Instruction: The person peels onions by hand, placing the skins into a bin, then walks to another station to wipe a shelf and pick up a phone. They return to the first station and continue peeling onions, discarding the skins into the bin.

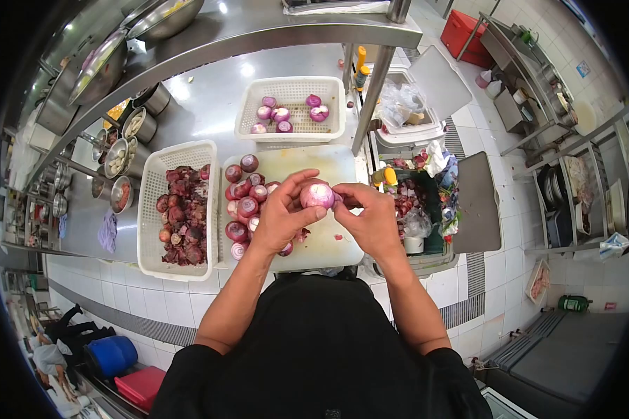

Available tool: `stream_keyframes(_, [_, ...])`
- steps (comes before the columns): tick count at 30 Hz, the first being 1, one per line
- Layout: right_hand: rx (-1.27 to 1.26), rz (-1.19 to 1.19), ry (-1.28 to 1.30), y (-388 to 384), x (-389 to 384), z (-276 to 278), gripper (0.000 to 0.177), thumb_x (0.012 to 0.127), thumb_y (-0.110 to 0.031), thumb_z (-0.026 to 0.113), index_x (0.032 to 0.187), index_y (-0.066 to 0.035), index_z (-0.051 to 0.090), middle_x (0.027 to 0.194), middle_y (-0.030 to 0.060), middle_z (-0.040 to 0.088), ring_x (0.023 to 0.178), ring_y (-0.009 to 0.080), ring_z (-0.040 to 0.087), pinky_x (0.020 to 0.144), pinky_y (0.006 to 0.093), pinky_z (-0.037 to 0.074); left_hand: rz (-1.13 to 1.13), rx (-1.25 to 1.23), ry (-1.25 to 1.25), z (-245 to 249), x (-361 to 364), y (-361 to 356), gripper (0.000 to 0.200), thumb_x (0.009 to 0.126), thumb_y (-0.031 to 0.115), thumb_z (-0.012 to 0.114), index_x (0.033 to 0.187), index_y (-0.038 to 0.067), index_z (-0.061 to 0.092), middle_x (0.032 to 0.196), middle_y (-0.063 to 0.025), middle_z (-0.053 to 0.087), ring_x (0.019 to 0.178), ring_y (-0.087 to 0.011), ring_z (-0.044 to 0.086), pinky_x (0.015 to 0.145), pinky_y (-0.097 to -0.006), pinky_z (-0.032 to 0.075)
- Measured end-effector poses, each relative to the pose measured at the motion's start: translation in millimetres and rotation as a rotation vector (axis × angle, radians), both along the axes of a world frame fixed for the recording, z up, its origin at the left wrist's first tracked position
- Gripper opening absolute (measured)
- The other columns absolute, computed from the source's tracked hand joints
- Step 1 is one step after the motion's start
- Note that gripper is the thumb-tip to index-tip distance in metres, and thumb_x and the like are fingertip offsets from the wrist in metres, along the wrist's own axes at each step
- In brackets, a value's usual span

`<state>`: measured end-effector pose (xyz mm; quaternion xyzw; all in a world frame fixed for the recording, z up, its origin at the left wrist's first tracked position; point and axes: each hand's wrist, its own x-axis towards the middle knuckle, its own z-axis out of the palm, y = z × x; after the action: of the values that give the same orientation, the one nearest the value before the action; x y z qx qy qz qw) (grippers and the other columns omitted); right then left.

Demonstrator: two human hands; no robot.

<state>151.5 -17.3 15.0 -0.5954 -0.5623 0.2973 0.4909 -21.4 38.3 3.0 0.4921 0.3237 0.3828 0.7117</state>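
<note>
My left hand [279, 218] is closed around a partly peeled red onion [317, 195], its pale cut end facing up. At the onion's right side, my right hand [373, 221] pinches a bit of purple skin between thumb and fingers. Both hands are above a pale cutting board [321, 253]. Along the board's left part lies a pile of red onions [247, 207] with their ends cut off, partly hidden by my left hand. Small scraps of peel [338, 237] are on the board.
Left of the board, a white basket [212, 167] contains unpeeled onions and loose skins. Behind it, another white basket [292, 137] holds several peeled onions. At the right stands an open bin [430, 262] with peelings and plastic. A steel shelf [286, 36] overhangs the table's far side.
</note>
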Motion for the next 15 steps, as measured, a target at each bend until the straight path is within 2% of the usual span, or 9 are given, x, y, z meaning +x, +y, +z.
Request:
stream_keyframes(1, [0.031, -0.019, -0.04, 0, -1, -2, 0.021, 0.082, -0.003, 0.068, 0.102, 0.003, 0.07, 0.088, 0.0106, 0.073, 0.076, 0.0148, 0.07, 0.069, 0.0276, 0.054, -0.001, 0.001, 0.0, -3, 2, -1, 0.063, 0.076, 0.0, 0.077, 0.134, 0.0, 0.052, 0.117, -0.0082, 0.064, 0.106, -0.014, 0.062, 0.092, -0.0294, 0.052])
stream_keyframes(3, [0.014, -0.025, -0.016, 2, 0, -7, 0.019, 0.082, -0.003, 0.068, 0.1, 0.003, 0.07, 0.085, 0.0085, 0.072, 0.073, 0.0124, 0.067, 0.067, 0.0261, 0.052, -0.003, 0.046, 0.095, -15, 4, -1, 0.06, 0.081, 0.006, 0.076, 0.135, 0.003, 0.05, 0.104, -0.0069, 0.065, 0.082, -0.0104, 0.062, 0.071, -0.0248, 0.053])
stream_keyframes(4, [-0.002, -0.028, 0.007, 3, 1, -8, 0.016, 0.083, -0.003, 0.068, 0.098, 0.003, 0.07, 0.082, 0.0065, 0.071, 0.07, 0.01, 0.065, 0.065, 0.0246, 0.05, -0.002, 0.047, 0.096, -16, 3, 0, 0.06, 0.081, 0.006, 0.076, 0.135, 0.003, 0.05, 0.104, -0.0069, 0.065, 0.082, -0.0104, 0.062, 0.071, -0.0248, 0.053])
stream_keyframes(5, [-0.002, -0.027, 0.008, 5, 5, -9, 0.016, 0.083, -0.003, 0.068, 0.098, 0.003, 0.07, 0.082, 0.0065, 0.071, 0.07, 0.01, 0.065, 0.065, 0.0246, 0.05, -0.03, -0.072, -0.049, -17, 2, 2, 0.059, 0.081, 0.007, 0.075, 0.134, 0.003, 0.049, 0.104, -0.0078, 0.064, 0.08, -0.0122, 0.062, 0.069, -0.0258, 0.053])
stream_keyframes(7, [-0.188, 0.0, 0.336, 9, 15, -10, 0.013, 0.083, -0.005, 0.068, 0.093, 0.003, 0.071, 0.075, 0.0032, 0.069, 0.065, 0.007, 0.059, 0.061, 0.0225, 0.047, -0.063, -0.193, -0.194, -17, 0, 3, 0.057, 0.082, 0.009, 0.074, 0.133, 0.003, 0.048, 0.104, -0.0088, 0.063, 0.077, -0.0139, 0.062, 0.067, -0.0268, 0.053])
stream_keyframes(9, [-0.142, -0.009, 0.356, 10, 19, -12, 0.011, 0.084, -0.004, 0.067, 0.091, 0.003, 0.071, 0.074, 0.0001, 0.067, 0.066, 0.0033, 0.055, 0.06, 0.0199, 0.044, -0.168, -0.349, -0.471, -18, -1, 4, 0.052, 0.084, 0.014, 0.069, 0.13, 0.002, 0.049, 0.104, -0.0109, 0.062, 0.076, -0.0187, 0.063, 0.066, -0.0287, 0.052])
stream_keyframes(12, [-0.192, -0.016, 0.346, 12, 24, -12, 0.016, 0.085, -0.007, 0.069, 0.098, 0.003, 0.07, 0.078, 0.0014, 0.068, 0.069, 0.0044, 0.057, 0.063, 0.0211, 0.047, -0.237, -0.446, -0.62, -22, -2, -1, 0.052, 0.086, 0.018, 0.067, 0.131, 0.002, 0.047, 0.101, -0.0117, 0.062, 0.077, -0.0217, 0.063, 0.069, -0.0303, 0.053])
stream_keyframes(14, [-0.127, 0.107, 0.607, 12, 21, -10, 0.026, 0.085, -0.009, 0.073, 0.109, 0.001, 0.067, 0.086, 0.0036, 0.069, 0.074, 0.0054, 0.06, 0.066, 0.0222, 0.05, -0.222, -0.436, -0.593, -24, 1, -2, 0.051, 0.087, 0.02, 0.067, 0.131, 0.002, 0.047, 0.102, -0.0119, 0.062, 0.078, -0.0221, 0.063, 0.07, -0.031, 0.053])
stream_keyframes(15, [-0.126, 0.109, 0.607, 10, 19, -7, 0.026, 0.085, -0.009, 0.073, 0.109, 0.001, 0.067, 0.086, 0.0036, 0.069, 0.074, 0.0054, 0.06, 0.066, 0.0222, 0.05, -0.205, -0.428, -0.568, -24, 2, -3, 0.051, 0.088, 0.022, 0.066, 0.131, 0.002, 0.047, 0.103, -0.012, 0.062, 0.079, -0.0225, 0.063, 0.072, -0.0317, 0.054])
